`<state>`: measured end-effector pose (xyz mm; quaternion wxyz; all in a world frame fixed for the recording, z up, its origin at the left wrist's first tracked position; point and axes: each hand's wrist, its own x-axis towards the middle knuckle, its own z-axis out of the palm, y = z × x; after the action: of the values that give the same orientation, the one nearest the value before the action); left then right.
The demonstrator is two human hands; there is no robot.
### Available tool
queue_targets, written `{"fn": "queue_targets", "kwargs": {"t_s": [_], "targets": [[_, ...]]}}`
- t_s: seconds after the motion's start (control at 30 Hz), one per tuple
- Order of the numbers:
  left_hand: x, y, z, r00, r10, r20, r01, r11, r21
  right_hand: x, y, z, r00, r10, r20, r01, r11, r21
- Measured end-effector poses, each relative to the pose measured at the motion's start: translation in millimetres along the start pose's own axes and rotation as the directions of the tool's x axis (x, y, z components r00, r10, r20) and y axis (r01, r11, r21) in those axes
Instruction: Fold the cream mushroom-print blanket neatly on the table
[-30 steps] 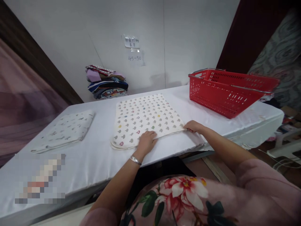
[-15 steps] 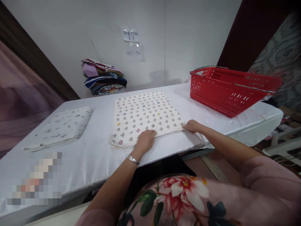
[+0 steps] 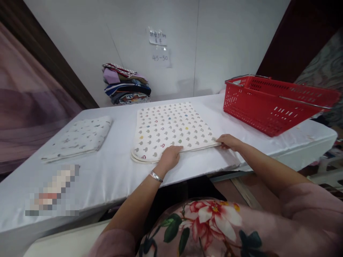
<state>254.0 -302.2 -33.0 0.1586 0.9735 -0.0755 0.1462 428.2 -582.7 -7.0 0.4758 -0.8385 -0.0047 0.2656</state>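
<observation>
A folded white cloth (image 3: 171, 128) printed with grey and coloured mushrooms lies on the white-covered table (image 3: 120, 171) in front of me. Its left near corner is rounded and shows several layers. My left hand (image 3: 170, 157), with a silver bracelet at the wrist, is closed at the middle of the near edge. At the right near corner, my right hand (image 3: 229, 141) pinches the cloth's layers between thumb and fingers. That stretch of edge looks slightly raised off the table. The undersides of both hands' grips are partly hidden.
A second folded white cloth (image 3: 80, 137) with a small print lies to the left, behind a blurred-out item (image 3: 53, 189). Stacked folded fabrics (image 3: 127, 84) stand by the wall at the back. A red basket (image 3: 268, 107) with metal handles occupies the right side.
The whole view has shifted, so things appear farther right. The near right edge of the mushroom cloth looks slightly lifted in my right hand. Both hands keep about the same places on it.
</observation>
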Motion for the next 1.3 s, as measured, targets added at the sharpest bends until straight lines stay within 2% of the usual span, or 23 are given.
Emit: {"fn": "queue_targets", "kwargs": {"t_s": [0.13,0.27,0.43,0.53,0.63,0.8,1.07,1.3], "targets": [[-0.5,3.3,0.2,0.999,0.032,-0.003,-0.032,0.999,0.019,-3.9,2.1,2.3,1.000,-0.012,-0.018,0.013,0.994,0.110],[5.0,8.5,5.0,0.999,0.052,-0.008,-0.051,0.996,0.072,-5.4,4.8,2.5,0.999,-0.044,-0.029,0.047,0.991,0.125],[16.9,14.2,8.9,0.997,0.064,0.033,-0.066,0.995,0.071,-4.4,10.4,2.5,0.993,-0.110,-0.035,0.111,0.993,0.033],[21.7,17.0,8.4,0.998,0.022,0.055,-0.027,0.994,0.103,-2.6,13.7,1.2,0.990,-0.137,-0.022,0.135,0.988,-0.074],[24.7,21.0,8.9,1.000,-0.013,0.026,0.009,0.991,0.137,-0.5,16.4,0.1,0.987,-0.163,-0.005,0.161,0.976,-0.144],[28.4,26.5,14.4,0.999,-0.017,-0.041,0.022,0.991,0.129,-3.0,17.6,-0.8,0.979,-0.203,0.017,0.203,0.966,-0.159],[37.5,35.1,30.9,0.981,0.193,0.004,-0.191,0.961,0.198,-1.7,18.8,-1.4,0.978,-0.201,0.052,0.206,0.969,-0.139],[60.8,59.1,42.8,0.982,0.184,0.031,-0.187,0.963,0.197,-4.5,14.8,-0.1,0.980,-0.193,0.051,0.198,0.972,-0.125]]}}
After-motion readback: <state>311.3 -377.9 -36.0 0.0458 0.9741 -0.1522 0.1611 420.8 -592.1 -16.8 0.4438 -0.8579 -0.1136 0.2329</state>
